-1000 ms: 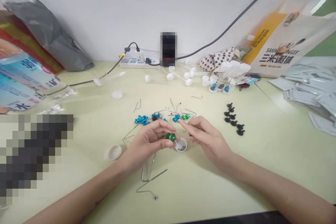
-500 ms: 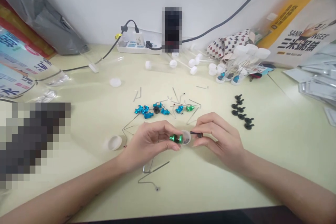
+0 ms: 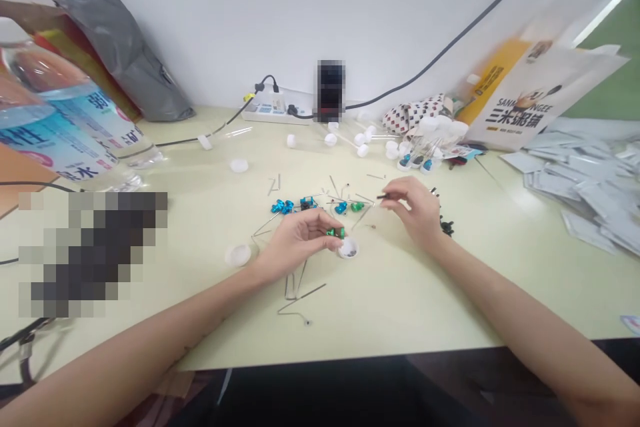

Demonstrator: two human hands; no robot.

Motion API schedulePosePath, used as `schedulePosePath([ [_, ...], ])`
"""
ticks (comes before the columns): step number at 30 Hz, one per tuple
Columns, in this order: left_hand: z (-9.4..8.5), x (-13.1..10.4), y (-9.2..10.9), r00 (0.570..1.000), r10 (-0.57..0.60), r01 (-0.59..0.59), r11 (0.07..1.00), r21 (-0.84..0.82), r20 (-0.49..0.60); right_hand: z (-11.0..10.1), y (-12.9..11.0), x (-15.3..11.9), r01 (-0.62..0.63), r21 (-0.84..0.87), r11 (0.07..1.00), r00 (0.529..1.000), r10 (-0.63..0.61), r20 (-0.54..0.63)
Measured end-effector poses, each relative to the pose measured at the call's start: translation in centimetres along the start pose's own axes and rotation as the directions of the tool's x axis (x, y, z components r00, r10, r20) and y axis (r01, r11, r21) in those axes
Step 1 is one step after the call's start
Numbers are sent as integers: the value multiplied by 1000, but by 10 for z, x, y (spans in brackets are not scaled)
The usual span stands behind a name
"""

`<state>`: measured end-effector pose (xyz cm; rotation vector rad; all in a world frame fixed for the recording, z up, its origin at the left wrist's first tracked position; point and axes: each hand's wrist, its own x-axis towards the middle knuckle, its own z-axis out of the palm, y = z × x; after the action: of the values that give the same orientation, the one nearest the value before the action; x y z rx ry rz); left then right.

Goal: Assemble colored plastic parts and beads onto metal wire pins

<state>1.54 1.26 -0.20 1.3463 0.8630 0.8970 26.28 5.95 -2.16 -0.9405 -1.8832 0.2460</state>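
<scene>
My left hand [image 3: 300, 240] is closed, pinching a small green metal fitting [image 3: 335, 233] between thumb and fingers. Just below that fitting stands a small white cup [image 3: 349, 249] with tiny dark pieces inside. Up and to the right, my right hand [image 3: 414, 210] grips a thin black part [image 3: 384, 197] at its fingertips. Beyond the left hand lie several blue metal fittings [image 3: 283, 207], another blue fitting [image 3: 341, 208] and a second green one [image 3: 357, 207]. Several black knob-like parts [image 3: 447, 228] are partly hidden behind my right hand.
Thin bent metal rods [image 3: 301, 297] lie scattered around the hands. A white cap [image 3: 238, 255] sits left of my left wrist. Clear tubes with white caps [image 3: 363, 149] and a power strip [image 3: 280, 113] are at the back. Bottles [image 3: 95, 120] stand left, silvery packets [image 3: 575, 167] lie right.
My right hand has moved away from the left, up and to the right, carrying the black part. The left hand still holds the green fitting. The camera view has shifted.
</scene>
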Motion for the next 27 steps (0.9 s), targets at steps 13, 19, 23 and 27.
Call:
schedulePosePath([
  [13,-10,6,4,996,47,-40,996,84,-77,-5,29,10,39,-98,994,997,-46,-69],
  [19,-9,6,0,997,16,-8,994,108,-72,-4,27,8,74,-108,991,997,-74,0],
  [23,-9,7,2,995,28,-18,994,112,-91,-4,23,8,71,-101,992,997,-69,24],
  [27,-9,7,3,988,50,-34,994,107,-144,-4,21,8,74,-99,992,996,-68,65],
])
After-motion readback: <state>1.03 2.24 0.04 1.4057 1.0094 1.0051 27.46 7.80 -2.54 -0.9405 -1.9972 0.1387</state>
